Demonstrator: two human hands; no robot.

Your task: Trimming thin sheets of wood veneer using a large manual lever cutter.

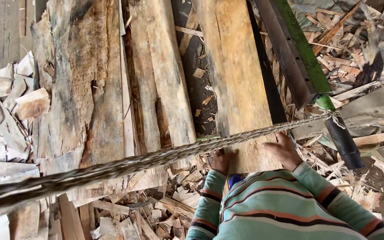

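Planks fill most of the view, rough-sawn, lying lengthwise away from the person. Biggest is the dark weathered slab point(74, 84) at left w/ bark edges and splits; next to it a narrower worn board point(165, 80). Right of centre lies the pale plank point(236, 75), cleaner and lighter than the rest, its near end at the person's hands and its far end running off the top of frame.

Metal rail point(290, 49), dark w/ a green painted edge, runs diagonally just beside the pale plank on the right, ending in a black tube point(344, 142). Twisted rope point(125, 166) crosses the whole frame from lower left up to the rail end, where it looks tied; it passes in front of the plank's near end, just above the hands.

Wood scraps and offcuts point(10, 106) litter the ground left, right and below.

Striped sleeves, green w/ orange and dark bands, lead to the hands. Left hand point(222, 160) is pressed on the near left corner of the pale plank, fingers curled at the edge under the rope; can't tell if it really clamps. Right hand point(284, 150) lies flat on the plank's near right corner, palm down, fingers spread, not wrapped round anything.
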